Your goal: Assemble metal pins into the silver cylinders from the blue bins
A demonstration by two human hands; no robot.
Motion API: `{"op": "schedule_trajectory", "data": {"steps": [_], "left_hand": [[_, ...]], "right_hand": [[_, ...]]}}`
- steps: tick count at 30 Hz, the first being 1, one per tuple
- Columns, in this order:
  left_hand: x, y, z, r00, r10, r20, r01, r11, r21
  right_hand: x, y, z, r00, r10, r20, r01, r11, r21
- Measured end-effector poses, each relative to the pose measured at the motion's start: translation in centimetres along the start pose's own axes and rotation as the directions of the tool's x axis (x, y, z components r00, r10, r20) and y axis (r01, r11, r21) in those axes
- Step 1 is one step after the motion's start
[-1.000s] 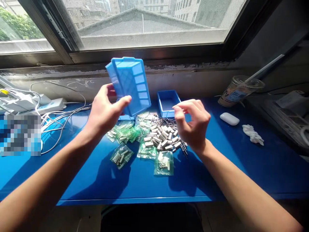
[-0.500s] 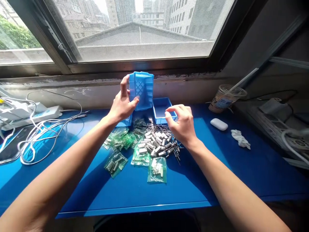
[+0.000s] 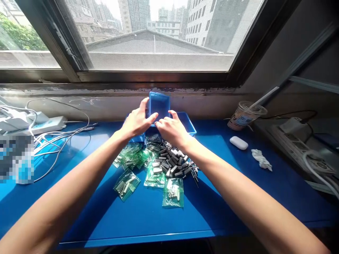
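A small blue plastic bin (image 3: 160, 103) is raised over the back of the desk, tilted so that its inside faces me. My left hand (image 3: 137, 120) grips its left side, thumb across the near edge. At its lower right corner my right hand (image 3: 172, 129) has closed, the index finger along the side and the thumb by the near edge. Below the hands lies a heap of grey metal spacers (image 3: 173, 163) with thin black rods (image 3: 195, 173). Green-tinted plastic bags (image 3: 131, 155) of metal parts lie left of the heap. Nearer to me are two small bags of pins, one left (image 3: 126, 185) and one right (image 3: 173, 193).
Two more blue bins stand behind, one right (image 3: 191, 126) and one left (image 3: 140, 138), partly hidden. White cables (image 3: 59, 141) and a power strip (image 3: 57, 123) lie left. At right are a drink cup (image 3: 242, 116), a white case (image 3: 238, 143), a crumpled tissue (image 3: 261, 160) and another strip (image 3: 299, 144).
The raised bin has come down slightly and turned its inside toward me. My right hand has moved left from above the right bin onto the raised one.
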State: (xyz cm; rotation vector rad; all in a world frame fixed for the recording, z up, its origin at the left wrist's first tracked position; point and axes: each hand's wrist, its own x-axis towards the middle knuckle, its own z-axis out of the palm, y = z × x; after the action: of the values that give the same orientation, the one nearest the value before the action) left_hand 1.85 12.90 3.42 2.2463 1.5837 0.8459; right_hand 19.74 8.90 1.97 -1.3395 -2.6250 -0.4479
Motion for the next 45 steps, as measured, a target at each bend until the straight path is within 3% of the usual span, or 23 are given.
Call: {"op": "schedule_trajectory", "data": {"steps": [4, 7, 12, 19, 26, 28, 31, 34, 36, 38, 41, 45], "left_hand": [[-3.3, -0.4, -1.4, 0.992, 0.081, -0.101, -0.062, 0.982, 0.179], [-6.9, -1.2, -2.0, 0.98, 0.19, -0.052, -0.166, 0.939, 0.301], [-10.6, -3.0, -1.2, 0.989, 0.133, -0.061, -0.104, 0.934, 0.341], [-10.6, -4.6, 0.0, 0.985, 0.154, -0.077, -0.144, 0.983, 0.115], [-10.8, -4.9, 0.4, 0.973, 0.22, -0.072, -0.217, 0.975, 0.036], [-10.8, -5.0, 0.5, 0.97, 0.231, -0.07, -0.23, 0.973, 0.026], [-10.8, -5.0, 0.5, 0.959, 0.264, -0.099, -0.26, 0.964, 0.054], [-11.0, -4.8, 0.3, 0.944, 0.302, -0.132, -0.289, 0.951, 0.111], [-11.1, -4.6, 0.1, 0.944, 0.307, -0.122, -0.291, 0.948, 0.127], [-11.4, -4.4, 0.1, 0.953, 0.293, -0.071, -0.282, 0.95, 0.137], [-11.7, -4.1, 0.4, 0.966, 0.253, 0.053, -0.259, 0.95, 0.172], [-11.8, -4.1, 0.8, 0.966, 0.227, 0.126, -0.249, 0.949, 0.194]], "right_hand": [[0.2, -0.1, 0.0, 1.0, -0.012, 0.005, 0.012, 1.0, -0.025], [0.7, -0.7, 0.2, 0.998, -0.022, 0.055, 0.024, 0.999, -0.035], [1.5, -1.3, 0.3, 0.992, -0.027, 0.124, 0.03, 0.999, -0.018], [0.1, -1.0, -0.6, 0.984, -0.017, 0.178, 0.018, 1.0, -0.004], [-2.5, -2.5, -0.6, 0.986, -0.05, 0.157, 0.05, 0.999, 0.006], [-3.0, -2.8, -0.4, 0.994, -0.031, 0.105, 0.028, 0.999, 0.027], [-4.0, -2.4, -0.4, 0.995, 0.057, -0.076, -0.05, 0.994, 0.093], [-5.8, -0.5, -0.6, 0.949, 0.244, -0.198, -0.216, 0.964, 0.154], [-7.2, 1.3, -0.7, 0.911, 0.374, -0.175, -0.342, 0.92, 0.191], [-8.4, 3.0, -0.6, 0.886, 0.461, -0.048, -0.436, 0.864, 0.253], [-9.2, 4.2, -0.3, 0.88, 0.455, 0.133, -0.473, 0.823, 0.315], [-9.1, 3.8, 0.1, 0.895, 0.418, 0.152, -0.445, 0.854, 0.271]]}}
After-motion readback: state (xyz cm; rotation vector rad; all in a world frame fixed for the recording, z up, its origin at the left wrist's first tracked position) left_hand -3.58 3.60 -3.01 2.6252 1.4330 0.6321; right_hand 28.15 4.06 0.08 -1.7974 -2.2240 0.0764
